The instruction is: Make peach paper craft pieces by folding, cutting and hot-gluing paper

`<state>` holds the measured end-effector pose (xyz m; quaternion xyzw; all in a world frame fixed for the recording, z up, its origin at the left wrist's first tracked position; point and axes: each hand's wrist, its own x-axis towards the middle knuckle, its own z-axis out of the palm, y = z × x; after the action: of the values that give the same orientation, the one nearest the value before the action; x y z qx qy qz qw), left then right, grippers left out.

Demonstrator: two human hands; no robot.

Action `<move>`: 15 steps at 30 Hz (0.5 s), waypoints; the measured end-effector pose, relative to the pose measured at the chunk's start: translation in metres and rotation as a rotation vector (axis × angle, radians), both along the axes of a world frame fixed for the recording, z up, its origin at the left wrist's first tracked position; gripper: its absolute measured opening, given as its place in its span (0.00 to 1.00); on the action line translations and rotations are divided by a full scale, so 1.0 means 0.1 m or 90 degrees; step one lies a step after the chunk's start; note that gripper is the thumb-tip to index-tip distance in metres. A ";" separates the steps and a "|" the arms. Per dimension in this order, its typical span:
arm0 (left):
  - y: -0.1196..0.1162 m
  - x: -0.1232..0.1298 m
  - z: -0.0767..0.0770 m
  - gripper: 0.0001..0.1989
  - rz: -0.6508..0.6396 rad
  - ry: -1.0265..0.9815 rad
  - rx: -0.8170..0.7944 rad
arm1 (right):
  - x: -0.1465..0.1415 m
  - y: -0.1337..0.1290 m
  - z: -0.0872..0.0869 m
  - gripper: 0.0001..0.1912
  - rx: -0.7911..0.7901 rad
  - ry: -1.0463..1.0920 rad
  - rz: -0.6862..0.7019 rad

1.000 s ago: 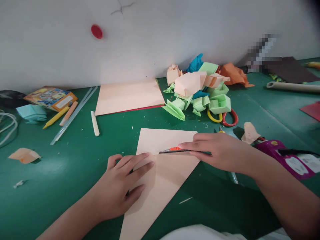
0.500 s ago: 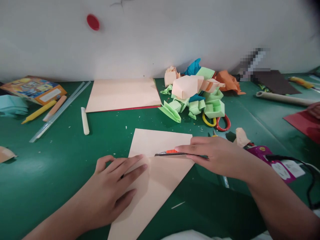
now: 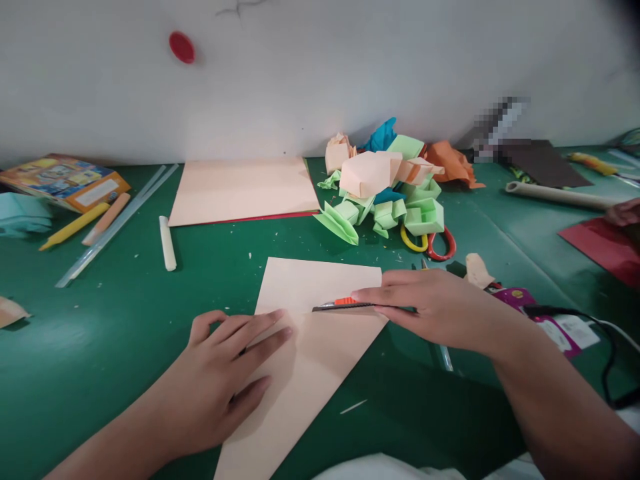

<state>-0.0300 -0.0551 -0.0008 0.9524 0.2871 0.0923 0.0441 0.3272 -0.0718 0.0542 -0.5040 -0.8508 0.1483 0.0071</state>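
A peach paper sheet (image 3: 320, 353) lies folded on the green table. My left hand (image 3: 225, 373) rests on its left part, fingers spread and flat, holding nothing. My right hand (image 3: 425, 303) is closed round an orange and black cutter (image 3: 345, 303). The cutter lies nearly level over the sheet, its tip pointing left along the line of the fold. Part of the cutter's body is hidden by my right fingers.
Behind lie a stack of peach sheets (image 3: 245, 190) and a heap of crumpled paper (image 3: 375, 180) with scissors (image 3: 441, 244) beside it. Crayons (image 3: 75, 225) are at the left. Another person's hand (image 3: 624, 212) is by red paper (image 3: 603, 247) at the right.
The view has shifted slightly. The cutter has moved a little to the right relative to the sheet; my left hand stays in place on the paper.
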 end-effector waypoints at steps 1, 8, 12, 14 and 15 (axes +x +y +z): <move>0.00 0.00 0.00 0.28 0.001 -0.004 -0.002 | 0.01 0.00 0.00 0.24 0.002 0.001 0.000; -0.01 -0.01 0.01 0.28 -0.002 0.008 0.011 | 0.06 0.01 -0.01 0.23 0.021 0.015 0.008; 0.00 0.00 0.03 0.27 -0.005 0.030 0.029 | 0.06 0.01 -0.01 0.22 0.021 0.016 0.005; 0.00 0.01 0.04 0.29 -0.004 0.034 0.033 | 0.05 0.01 0.01 0.22 0.013 0.016 0.004; 0.00 0.02 0.05 0.29 -0.004 0.033 0.034 | 0.04 0.01 0.02 0.23 0.010 0.016 0.005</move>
<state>-0.0283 -0.0552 0.0043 0.9561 0.2830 0.0747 0.0116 0.3315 -0.0708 0.0559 -0.4988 -0.8537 0.1482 0.0211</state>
